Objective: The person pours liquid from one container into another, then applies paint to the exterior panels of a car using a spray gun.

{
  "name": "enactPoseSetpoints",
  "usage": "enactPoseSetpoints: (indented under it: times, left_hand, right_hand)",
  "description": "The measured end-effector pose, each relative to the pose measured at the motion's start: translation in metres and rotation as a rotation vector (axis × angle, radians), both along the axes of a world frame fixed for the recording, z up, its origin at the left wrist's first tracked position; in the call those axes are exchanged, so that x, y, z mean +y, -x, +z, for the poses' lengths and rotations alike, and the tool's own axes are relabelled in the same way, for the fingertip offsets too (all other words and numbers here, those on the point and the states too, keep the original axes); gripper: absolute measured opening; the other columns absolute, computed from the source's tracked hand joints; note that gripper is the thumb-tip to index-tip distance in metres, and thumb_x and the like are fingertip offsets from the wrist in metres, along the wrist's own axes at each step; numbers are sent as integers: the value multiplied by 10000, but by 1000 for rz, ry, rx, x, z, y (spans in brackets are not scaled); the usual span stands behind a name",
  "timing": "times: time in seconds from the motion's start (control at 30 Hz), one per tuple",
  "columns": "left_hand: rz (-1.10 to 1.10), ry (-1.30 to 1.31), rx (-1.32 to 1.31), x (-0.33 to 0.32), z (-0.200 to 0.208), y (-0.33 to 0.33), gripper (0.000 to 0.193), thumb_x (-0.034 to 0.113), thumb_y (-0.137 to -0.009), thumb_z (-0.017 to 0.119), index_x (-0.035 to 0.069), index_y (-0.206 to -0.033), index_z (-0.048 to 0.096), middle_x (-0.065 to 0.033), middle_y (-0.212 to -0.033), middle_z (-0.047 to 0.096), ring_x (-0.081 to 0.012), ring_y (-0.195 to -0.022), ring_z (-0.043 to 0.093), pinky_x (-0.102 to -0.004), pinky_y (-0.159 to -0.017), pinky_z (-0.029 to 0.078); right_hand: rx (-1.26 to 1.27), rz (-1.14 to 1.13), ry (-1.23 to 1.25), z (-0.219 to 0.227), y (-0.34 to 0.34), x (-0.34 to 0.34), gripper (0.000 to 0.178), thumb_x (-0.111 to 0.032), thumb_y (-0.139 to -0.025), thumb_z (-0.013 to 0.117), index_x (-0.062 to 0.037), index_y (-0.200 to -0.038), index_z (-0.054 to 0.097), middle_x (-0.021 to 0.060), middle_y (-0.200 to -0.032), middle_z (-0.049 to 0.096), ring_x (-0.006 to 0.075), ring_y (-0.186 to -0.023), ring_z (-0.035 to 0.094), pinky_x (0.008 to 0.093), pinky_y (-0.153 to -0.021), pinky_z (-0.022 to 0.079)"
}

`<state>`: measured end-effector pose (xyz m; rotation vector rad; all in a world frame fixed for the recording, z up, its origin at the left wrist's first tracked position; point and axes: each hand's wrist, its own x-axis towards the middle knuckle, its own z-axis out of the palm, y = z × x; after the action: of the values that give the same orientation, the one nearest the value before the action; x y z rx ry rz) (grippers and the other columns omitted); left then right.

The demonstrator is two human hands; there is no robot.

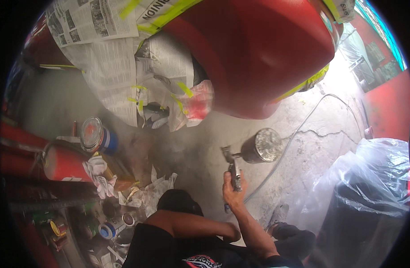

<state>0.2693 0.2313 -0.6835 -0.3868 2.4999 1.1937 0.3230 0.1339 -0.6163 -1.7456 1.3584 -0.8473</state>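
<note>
My right hand is wrapped round the handle of a metal spray gun, low in front of me. A round, paint-spattered cup appears joined to the gun's side. Ahead of it is a red car body panel, apart from the gun. Newspaper sheets held with yellow-green tape cover the area left of the panel. One paper piece carries a red paint smear. My left forearm lies across my body, and my left hand is beside the right forearm, its fingers hidden.
A grey hose curves over the cracked concrete floor. At left stand a lidded paint can, a red cylinder, crumpled rags and several small cans. Clear plastic sheeting covers a dark object at right.
</note>
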Motion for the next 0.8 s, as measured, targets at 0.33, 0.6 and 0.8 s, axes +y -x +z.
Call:
enactPoseSetpoints:
  times: [0.33, 0.6, 0.8]
  left_hand:
    - [78, 84, 6, -13, -10, -24, 182, 47, -712, 631, 17, -860, 733, -184, -908, 708, -353, -923, 683, -462, -774, 531]
    - [201, 25, -47, -38, -16, -42, 269, 76, -733, 627, 5, -968, 737, -193, -994, 709, -347, -971, 679, -478, -799, 541]
    - [-106, 116, -54, -9, -10, -30, 225, 51, -777, 609, 29, -967, 727, -165, -1038, 704, -334, -971, 678, -457, -767, 540]
  right_hand:
    - [-85, -166, 11, 10, 61, -11, 230, -251, -967, 604, -26, -926, 582, -5, -622, 522, 89, -538, 506, 274, -490, 412]
    - [-170, -534, -27, 78, 46, -23, 507, -491, -1017, 458, -17, -915, 606, 8, -512, 497, 106, -419, 477, 265, -396, 359]
    - [-227, -85, -141, 73, 45, 6, 557, -554, -987, 472, -17, -935, 609, 79, -784, 637, 110, -524, 546, 270, -449, 424]
